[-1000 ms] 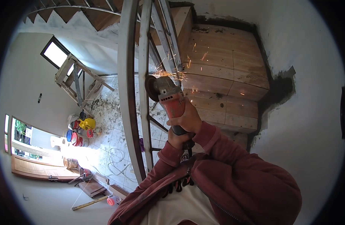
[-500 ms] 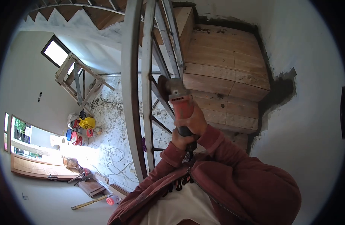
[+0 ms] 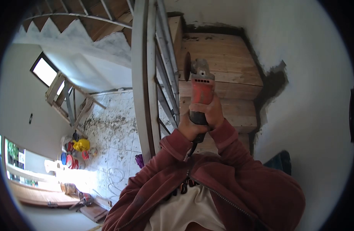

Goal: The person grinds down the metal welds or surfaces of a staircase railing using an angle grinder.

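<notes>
A red and black angle grinder is held upright in front of my chest, its dark disc at the upper left of the tool's metal head. My left hand wraps round the black rear of the handle. Higher up, my right hand is closed round the body, just below the red housing. The disc is apart from the grey metal railing, which stands to its left. Behind the tool lie the wooden stair treads.
The wall with a dark mortar patch borders the stairs on the right. Down at the left are a wooden trestle, several buckets, a cable loop and planks on the tiled floor.
Both hands have moved the grinder up and right, away from the railing. The view has shifted, and a dark teal item now shows at the lower right beside the wall.
</notes>
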`<state>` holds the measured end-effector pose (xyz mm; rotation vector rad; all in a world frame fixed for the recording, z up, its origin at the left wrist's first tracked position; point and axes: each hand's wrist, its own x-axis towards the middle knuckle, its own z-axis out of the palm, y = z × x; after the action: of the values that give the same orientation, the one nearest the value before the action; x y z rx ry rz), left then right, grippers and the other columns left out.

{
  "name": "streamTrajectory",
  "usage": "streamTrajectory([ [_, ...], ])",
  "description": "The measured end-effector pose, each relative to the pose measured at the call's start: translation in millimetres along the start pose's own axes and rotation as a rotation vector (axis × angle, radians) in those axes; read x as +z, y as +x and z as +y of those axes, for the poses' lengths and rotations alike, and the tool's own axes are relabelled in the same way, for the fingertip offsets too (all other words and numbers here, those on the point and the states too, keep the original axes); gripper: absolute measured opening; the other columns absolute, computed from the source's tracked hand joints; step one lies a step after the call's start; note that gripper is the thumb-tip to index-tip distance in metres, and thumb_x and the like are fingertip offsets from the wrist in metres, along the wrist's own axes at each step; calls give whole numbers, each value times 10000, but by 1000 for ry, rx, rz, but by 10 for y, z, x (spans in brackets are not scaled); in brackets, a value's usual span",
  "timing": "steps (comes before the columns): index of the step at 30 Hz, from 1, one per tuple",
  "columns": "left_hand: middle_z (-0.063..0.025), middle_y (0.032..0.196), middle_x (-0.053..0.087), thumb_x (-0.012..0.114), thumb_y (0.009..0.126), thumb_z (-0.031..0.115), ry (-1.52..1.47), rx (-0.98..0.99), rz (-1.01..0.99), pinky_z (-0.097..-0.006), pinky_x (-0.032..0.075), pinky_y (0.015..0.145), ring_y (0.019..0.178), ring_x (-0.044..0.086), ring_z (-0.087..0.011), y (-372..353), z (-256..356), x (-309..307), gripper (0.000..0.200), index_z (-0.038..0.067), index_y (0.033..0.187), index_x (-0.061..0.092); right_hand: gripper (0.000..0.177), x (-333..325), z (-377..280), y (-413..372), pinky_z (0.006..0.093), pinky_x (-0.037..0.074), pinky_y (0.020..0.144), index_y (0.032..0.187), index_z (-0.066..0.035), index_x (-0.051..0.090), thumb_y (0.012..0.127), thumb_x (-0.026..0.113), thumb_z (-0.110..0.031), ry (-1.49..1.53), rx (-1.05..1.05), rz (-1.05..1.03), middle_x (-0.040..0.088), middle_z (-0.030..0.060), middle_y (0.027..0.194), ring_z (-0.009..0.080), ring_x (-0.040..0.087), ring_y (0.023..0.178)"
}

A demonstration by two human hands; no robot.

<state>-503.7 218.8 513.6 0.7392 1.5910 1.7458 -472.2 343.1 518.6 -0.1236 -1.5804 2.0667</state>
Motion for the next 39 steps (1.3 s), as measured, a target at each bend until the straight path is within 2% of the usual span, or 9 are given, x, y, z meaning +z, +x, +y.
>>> streamTrajectory([
  [6,-103,924,661,766,565,60,142,37,-109,-305,540,711,824,660,-201,-9,213,-136,503,-24,1023,575,639,222,-354,-96,308,497,774,1130,0,525,569,813,-101,-92,-106,76,607,80,964,174,591,852],
  [9,-85,899,669,728,582,27,53,81,-119,-305,530,714,808,658,-200,-114,206,-96,418,-12,981,612,642,234,-119,-81,316,495,782,1094,27,532,557,837,-148,-102,-191,166,612,107,970,189,598,867],
  [11,-77,886,673,710,590,11,-6,98,-130,-306,525,716,800,657,-199,-154,196,-80,379,-6,960,631,648,217,-136,-154,324,492,793,1060,40,539,538,854,-181,-102,-144,221,616,121,965,205,603,877],
  [13,-76,883,672,704,595,3,-36,58,-137,-309,526,711,794,658,-205,-189,177,-101,371,-5,958,627,651,258,-275,-262,324,485,813,1055,31,543,527,857,-183,-168,-32,152,616,120,972,214,601,883],
  [27,-83,888,670,730,581,16,-44,66,-90,-303,534,705,792,661,-195,-292,115,-142,429,-22,989,602,611,360,-232,-347,311,486,811,1080,12,523,562,828,-97,-29,53,112,593,74,972,167,582,880],
  [30,-89,887,669,741,566,12,-31,51,-78,-307,538,729,805,664,-201,-307,208,-133,461,-22,1002,595,615,373,-283,-341,315,485,822,1103,10,522,573,818,-88,-35,8,96,591,78,987,170,582,885],
  [36,-103,913,658,752,543,44,0,292,-89,-297,535,710,817,663,-191,-206,656,-285,514,-37,1017,568,661,737,-796,-64,327,479,851,1144,14,505,564,804,-89,-168,-361,54,598,101,1007,202,584,907],
  [38,-98,915,657,743,536,30,-77,394,-106,-308,534,736,841,660,-197,-195,891,-444,504,-27,1009,576,684,1022,-1021,87,327,462,878,1200,-18,513,582,798,-77,-100,-535,-100,593,69,1067,170,569,964],
  [39,-95,912,656,734,540,24,-112,445,-89,-312,535,740,837,660,-200,-196,986,-532,489,-23,1002,582,716,1133,-1034,194,327,461,883,1214,-19,499,569,804,-81,-161,-503,-126,590,81,1094,182,568,984],
])
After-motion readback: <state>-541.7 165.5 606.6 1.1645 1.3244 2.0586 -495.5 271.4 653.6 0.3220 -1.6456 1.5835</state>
